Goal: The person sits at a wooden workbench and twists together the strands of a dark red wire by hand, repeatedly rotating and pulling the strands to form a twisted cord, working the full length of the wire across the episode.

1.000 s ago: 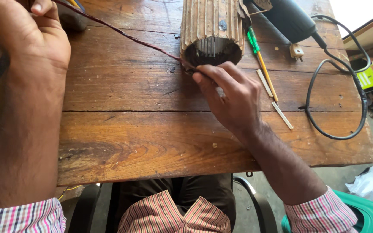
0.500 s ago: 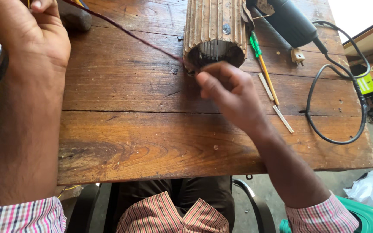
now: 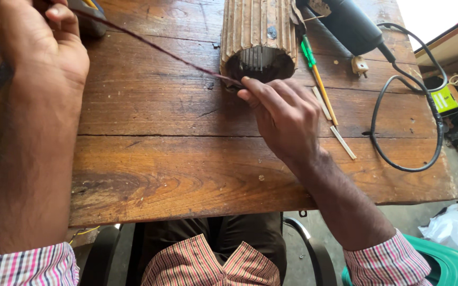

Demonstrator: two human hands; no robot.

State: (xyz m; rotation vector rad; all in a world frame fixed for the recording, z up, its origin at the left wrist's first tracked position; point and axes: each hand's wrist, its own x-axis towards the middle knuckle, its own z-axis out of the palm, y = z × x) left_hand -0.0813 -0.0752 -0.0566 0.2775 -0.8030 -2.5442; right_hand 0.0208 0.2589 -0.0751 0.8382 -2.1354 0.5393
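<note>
A ribbed, rust-brown metal cylinder [image 3: 259,33] lies on the wooden table [image 3: 186,159], its open slotted end facing me. A dark reddish wire [image 3: 149,45] runs taut from that opening up to the left. My right hand [image 3: 284,114] rests at the cylinder's mouth, fingertips pinching the wire where it enters. My left hand [image 3: 38,47], raised at the upper left, is closed on the wire's other end.
Right of the cylinder lie a green-handled screwdriver [image 3: 316,74], thin pale sticks [image 3: 340,139] and a black power tool [image 3: 353,26] with a looped black cable [image 3: 398,127]. Boxes and clutter sit off the table's right edge. A green chair [image 3: 446,267] stands at the lower right.
My right hand moved up from the table to the cylinder's mouth and now pinches the wire there. The left hand keeps the wire taut.
</note>
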